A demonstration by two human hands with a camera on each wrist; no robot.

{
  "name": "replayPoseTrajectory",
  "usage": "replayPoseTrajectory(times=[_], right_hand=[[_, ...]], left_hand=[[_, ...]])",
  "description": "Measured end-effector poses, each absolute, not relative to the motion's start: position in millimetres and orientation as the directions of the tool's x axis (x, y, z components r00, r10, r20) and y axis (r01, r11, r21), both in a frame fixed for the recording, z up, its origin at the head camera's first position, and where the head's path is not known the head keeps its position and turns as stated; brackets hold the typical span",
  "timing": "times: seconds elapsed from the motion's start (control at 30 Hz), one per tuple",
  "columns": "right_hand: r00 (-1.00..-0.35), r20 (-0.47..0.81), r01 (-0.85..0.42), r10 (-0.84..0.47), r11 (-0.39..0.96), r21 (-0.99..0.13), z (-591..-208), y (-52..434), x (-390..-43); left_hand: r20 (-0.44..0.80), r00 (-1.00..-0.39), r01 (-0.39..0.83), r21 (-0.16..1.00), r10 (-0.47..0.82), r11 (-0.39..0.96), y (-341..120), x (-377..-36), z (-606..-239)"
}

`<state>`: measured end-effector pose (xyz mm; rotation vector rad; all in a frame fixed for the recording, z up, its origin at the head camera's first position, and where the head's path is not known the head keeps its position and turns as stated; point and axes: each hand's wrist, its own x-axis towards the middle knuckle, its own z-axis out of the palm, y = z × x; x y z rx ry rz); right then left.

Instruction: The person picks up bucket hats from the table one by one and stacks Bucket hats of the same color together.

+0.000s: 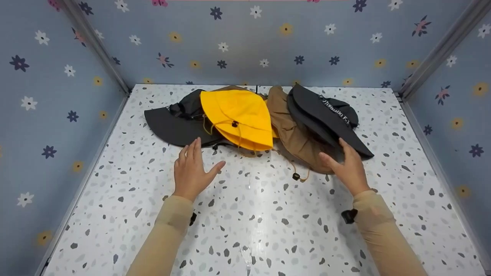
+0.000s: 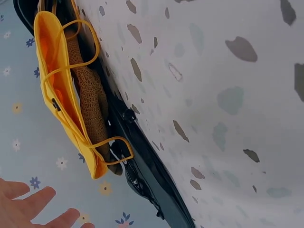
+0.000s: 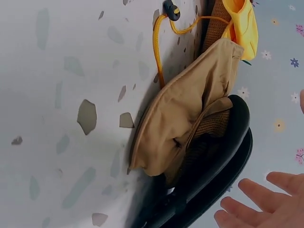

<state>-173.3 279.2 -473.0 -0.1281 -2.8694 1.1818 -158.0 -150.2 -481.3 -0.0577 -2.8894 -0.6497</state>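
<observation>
Several hats lie overlapped at the back of the speckled tabletop [image 1: 253, 214]: a dark grey hat [image 1: 172, 124], a yellow bucket hat [image 1: 239, 117], a tan hat [image 1: 293, 134] with a cord and toggle [image 1: 295, 176], and a black hat [image 1: 326, 115] with white lettering. My left hand [image 1: 191, 170] hovers open, fingers straight, just in front of the dark grey hat's brim [image 2: 152, 185]. My right hand [image 1: 345, 165] is open with its fingers beside the black hat's brim [image 3: 213, 166] and the tan hat [image 3: 180, 118]. It holds nothing.
Blue flowered walls [image 1: 245, 46] close in the tabletop on three sides, with metal corner posts [image 1: 441, 50]. The yellow hat's cord [image 2: 80, 61] loops out at its edge. Both forearms wear beige sleeves [image 1: 168, 230].
</observation>
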Motion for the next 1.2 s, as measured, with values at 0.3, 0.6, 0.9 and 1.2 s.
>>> replayPoseTrajectory(times=[0.3,0.6,0.9,1.2], right_hand=[[-0.98,-0.041,0.146,0.193,0.567,-0.81,-483.1,278.9,-178.5],[-0.936,-0.235,0.323,0.262,0.371,-0.87,-491.2,282.8,-181.3],[-0.869,-0.474,0.449,0.144,-0.176,-0.876,-492.3,294.9,-186.2],[-0.783,-0.62,0.451,-0.053,-0.735,-0.506,-494.4,307.9,-198.3]], left_hand=[[0.246,-0.969,0.126,0.454,0.011,0.882,-137.8,-155.3,-482.3],[0.245,-0.969,0.14,0.467,0.024,0.873,-128.5,-151.8,-486.5],[0.23,-0.973,0.139,0.56,0.008,0.817,-119.7,-153.8,-484.5],[0.205,-0.979,0.141,0.658,0.004,0.74,-112.1,-156.7,-482.4]])
